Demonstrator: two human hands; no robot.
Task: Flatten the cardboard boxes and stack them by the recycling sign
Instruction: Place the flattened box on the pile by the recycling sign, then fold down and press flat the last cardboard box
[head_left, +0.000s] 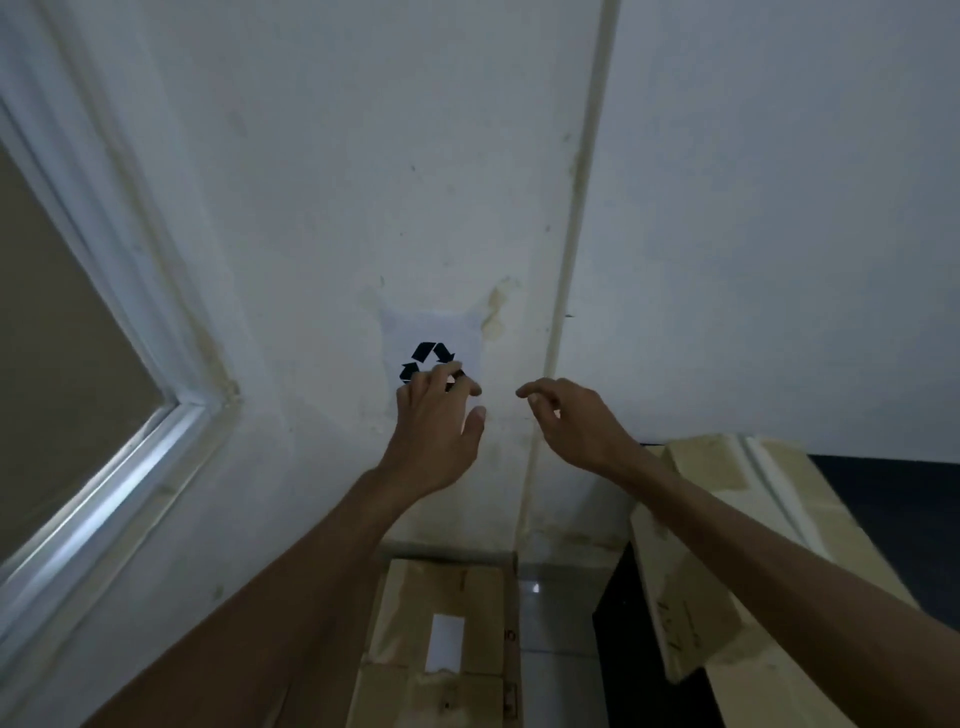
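Left hand (436, 415), fingers loosely spread, touches the sign (431, 343) on the wall (322, 208); right hand (566, 421) hangs relaxed, empty, above boxes (441, 639).

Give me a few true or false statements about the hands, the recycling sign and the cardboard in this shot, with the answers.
1. The left hand covers part of the recycling sign. True.
2. The right hand grips a box. False: it holds nothing.
3. The sign lies on the floor. False: it is on the wall.
4. A cardboard box sits below the sign. True.
5. Cardboard shows behind the right forearm. True.
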